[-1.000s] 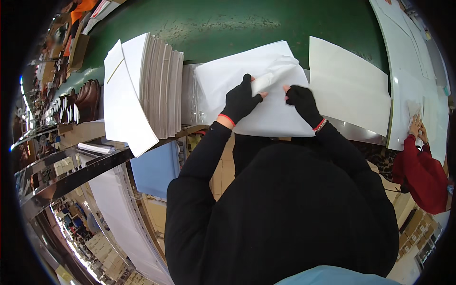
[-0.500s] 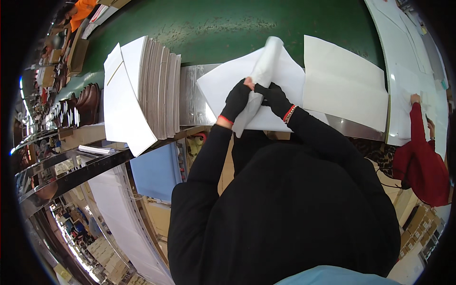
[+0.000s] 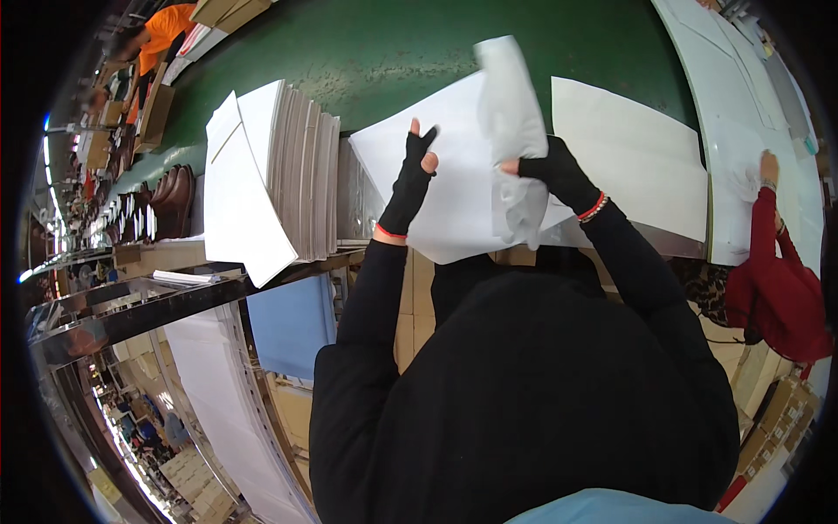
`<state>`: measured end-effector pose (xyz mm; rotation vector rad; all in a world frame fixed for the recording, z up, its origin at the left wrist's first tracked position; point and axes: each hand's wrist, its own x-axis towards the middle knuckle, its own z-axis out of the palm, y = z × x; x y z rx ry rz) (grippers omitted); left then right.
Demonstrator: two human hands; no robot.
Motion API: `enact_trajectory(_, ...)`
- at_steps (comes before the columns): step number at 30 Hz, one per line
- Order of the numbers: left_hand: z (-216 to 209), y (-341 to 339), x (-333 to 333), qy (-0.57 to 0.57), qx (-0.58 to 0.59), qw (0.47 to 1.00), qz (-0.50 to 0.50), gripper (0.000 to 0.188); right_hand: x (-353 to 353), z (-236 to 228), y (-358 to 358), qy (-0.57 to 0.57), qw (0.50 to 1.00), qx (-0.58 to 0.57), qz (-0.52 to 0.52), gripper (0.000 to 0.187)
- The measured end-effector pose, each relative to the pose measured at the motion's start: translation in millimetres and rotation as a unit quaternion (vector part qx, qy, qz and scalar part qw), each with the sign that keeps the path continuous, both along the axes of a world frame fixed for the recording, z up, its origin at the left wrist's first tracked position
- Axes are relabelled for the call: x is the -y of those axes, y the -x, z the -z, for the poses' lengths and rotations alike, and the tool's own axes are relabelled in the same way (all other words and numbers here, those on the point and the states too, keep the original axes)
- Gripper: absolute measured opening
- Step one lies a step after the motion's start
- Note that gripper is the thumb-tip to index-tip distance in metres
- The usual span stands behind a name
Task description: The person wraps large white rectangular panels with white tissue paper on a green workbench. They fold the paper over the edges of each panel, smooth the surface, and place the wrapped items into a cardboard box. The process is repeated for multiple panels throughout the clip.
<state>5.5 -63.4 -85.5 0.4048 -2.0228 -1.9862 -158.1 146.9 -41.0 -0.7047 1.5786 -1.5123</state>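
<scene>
My right hand (image 3: 559,177), in a black fingerless glove, is closed on a folded, thin whitish sheet (image 3: 515,109) that looks slightly see-through and stands out over the work surface. Beneath it lies a wide white sheet (image 3: 445,205). Off to the left, my left hand (image 3: 412,179), gloved the same way, has its fingers apart and holds nothing; it hovers over the left part of the white sheet. A flat off-white sheet (image 3: 624,162) lies to the right of my right hand.
A thick stack of white boards (image 3: 307,179) stands on the left, with loose white sheets (image 3: 240,192) leaning on it. Brown boots (image 3: 173,201) line the green belt (image 3: 393,61) beyond. A person in red (image 3: 777,288) works at a white table on the right.
My left hand has let go of the thin sheet and moved left, its fingers spreading. My right hand has moved right with the sheet, which has opened from a narrow roll into a wider fold.
</scene>
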Motion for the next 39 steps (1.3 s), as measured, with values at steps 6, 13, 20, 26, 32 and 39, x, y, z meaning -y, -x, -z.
enact_trajectory(6,-76.4,19.4,-62.9,-0.122,-0.085,0.989,-0.022,0.082,-4.8,-20.9,-38.9,-0.033,0.986,-0.139,-0.084,0.065)
enact_trajectory(13,-103.7,6.6,-78.7,-0.026,-0.086,0.988,-0.126,0.071,-16.0,-31.8,-41.5,-0.029,0.978,-0.185,-0.091,0.067)
enact_trajectory(20,-80.7,4.9,-77.9,-0.118,-0.073,0.988,-0.072,0.064,-32.5,-35.7,-52.9,0.01,0.952,-0.296,-0.076,0.08)
enact_trajectory(26,-97.8,-1.2,-107.9,0.154,-0.027,0.985,-0.074,0.034,-44.0,-14.9,-42.2,-0.06,0.955,-0.283,-0.058,0.11)
enact_trajectory(32,-98.5,4.0,-105.5,0.184,0.018,0.981,-0.063,0.039,-39.6,-27.6,-49.4,-0.042,0.968,-0.24,-0.06,0.106)
enact_trajectory(39,-99.9,-7.9,-65.4,0.013,0.006,1.0,0.004,0.05,-68.2,-65.6,-24.6,-0.232,0.946,-0.159,-0.162,0.055)
